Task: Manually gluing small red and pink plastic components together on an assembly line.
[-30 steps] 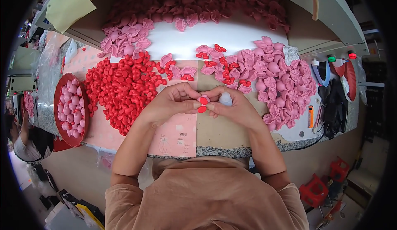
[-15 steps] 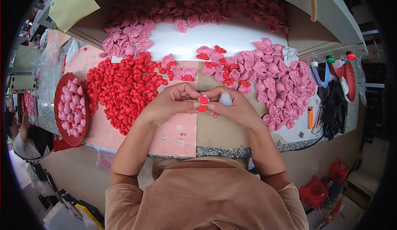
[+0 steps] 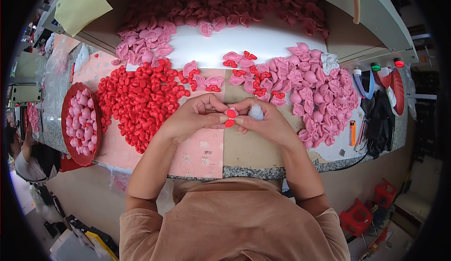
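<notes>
Just beyond the counter's near edge, my left hand point(image 3: 199, 115) and my right hand point(image 3: 268, 122) meet, fingertips closed in a pinch. Between them is a small pink-and-red plastic piece point(image 3: 229, 123); fingers cover much of it. A small translucent squeeze bottle point(image 3: 256, 112) with a narrow tip is also tucked in my right hand. To the left lies a heap of small glossy red parts point(image 3: 143, 103), and on the right spreads a pile of pink moulded shells point(image 3: 319, 96). Several pink shells with red parts beside or on them point(image 3: 253, 75) lie beyond my hands.
A red bowl point(image 3: 66, 134) of pink rounded pieces stands far left. More pink shells point(image 3: 221, 3) fill the shelf space at the back. An orange-labelled stick point(image 3: 352, 133) and a black glove-like item point(image 3: 379, 125) lie far right. Red stools point(image 3: 357, 216) stand on the floor.
</notes>
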